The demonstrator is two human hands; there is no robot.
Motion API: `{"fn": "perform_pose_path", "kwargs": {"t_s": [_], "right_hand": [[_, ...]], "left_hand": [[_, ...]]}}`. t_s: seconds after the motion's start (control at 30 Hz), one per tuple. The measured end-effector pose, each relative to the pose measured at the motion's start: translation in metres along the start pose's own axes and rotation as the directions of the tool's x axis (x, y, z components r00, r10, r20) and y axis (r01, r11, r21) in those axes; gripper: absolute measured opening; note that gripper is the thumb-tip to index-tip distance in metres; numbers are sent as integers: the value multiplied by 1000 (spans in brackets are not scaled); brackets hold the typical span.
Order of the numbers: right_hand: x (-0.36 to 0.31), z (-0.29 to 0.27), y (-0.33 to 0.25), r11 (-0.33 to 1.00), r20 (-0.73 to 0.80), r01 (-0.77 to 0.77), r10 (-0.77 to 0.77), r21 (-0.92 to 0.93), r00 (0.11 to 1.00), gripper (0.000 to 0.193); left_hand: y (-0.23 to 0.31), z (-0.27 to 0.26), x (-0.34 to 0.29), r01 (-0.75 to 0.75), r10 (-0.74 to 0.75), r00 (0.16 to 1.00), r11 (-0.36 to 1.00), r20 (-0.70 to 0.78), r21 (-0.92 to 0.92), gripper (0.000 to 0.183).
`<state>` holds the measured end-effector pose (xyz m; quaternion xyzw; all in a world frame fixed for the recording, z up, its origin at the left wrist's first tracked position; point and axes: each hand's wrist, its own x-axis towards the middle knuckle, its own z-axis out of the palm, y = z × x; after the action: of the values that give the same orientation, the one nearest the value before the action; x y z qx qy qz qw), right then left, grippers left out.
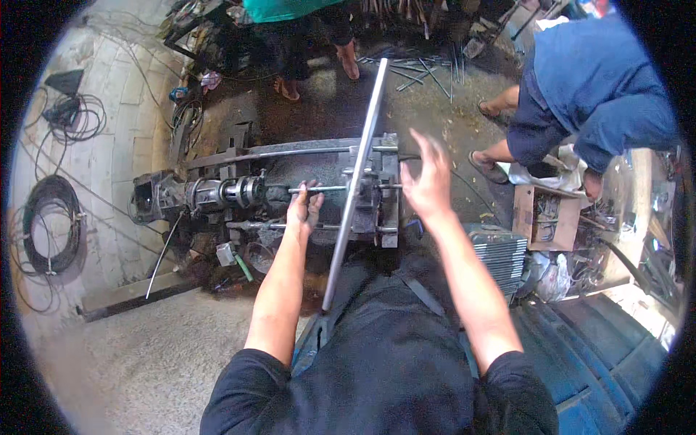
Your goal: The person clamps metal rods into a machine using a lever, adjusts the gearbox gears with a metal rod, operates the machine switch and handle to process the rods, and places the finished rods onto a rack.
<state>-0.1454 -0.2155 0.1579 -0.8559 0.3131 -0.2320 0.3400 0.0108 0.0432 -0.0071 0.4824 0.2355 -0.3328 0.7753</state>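
A dark, greasy machine (pixel 304 165) with a motor-like body and steel guide rods lies in front of me. A thin metal rod (pixel 330 188) runs along its middle, and my left hand (pixel 303 209) pinches it near its left end. Across the machine slants a long bare steel bar (pixel 367 134), its lower end close to my lap. My right hand (pixel 429 180) is raised at the right end block (pixel 389 217), fingers spread and slightly blurred. Whether its palm touches the rod's right end I cannot tell.
Several cut rods (pixel 428 76) lie on the floor ahead. At right a person in blue (pixel 594 80) bends over a cardboard box (pixel 554 230); another person (pixel 290 36) stands at the back. Stacked metal plates (pixel 502 261) are beside my right forearm. Coiled cable (pixel 51 226) hangs at left.
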Motion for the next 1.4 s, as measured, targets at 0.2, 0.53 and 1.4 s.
{"fn": "perform_pose_path", "kwargs": {"t_s": [0.2,0.53,1.4], "right_hand": [[84,11,-21,630,453,665,-495,-401,742,34],[33,-28,-25,606,366,437,-247,-664,897,25],[-124,-71,-93,998,255,-65,66,-12,965,21]], "left_hand": [[-9,6,0,-6,12,999,993,43,-120,28],[-7,-8,22,67,-59,989,996,136,-56,25],[36,-8,-3,62,-143,966,937,216,345,46]]}}
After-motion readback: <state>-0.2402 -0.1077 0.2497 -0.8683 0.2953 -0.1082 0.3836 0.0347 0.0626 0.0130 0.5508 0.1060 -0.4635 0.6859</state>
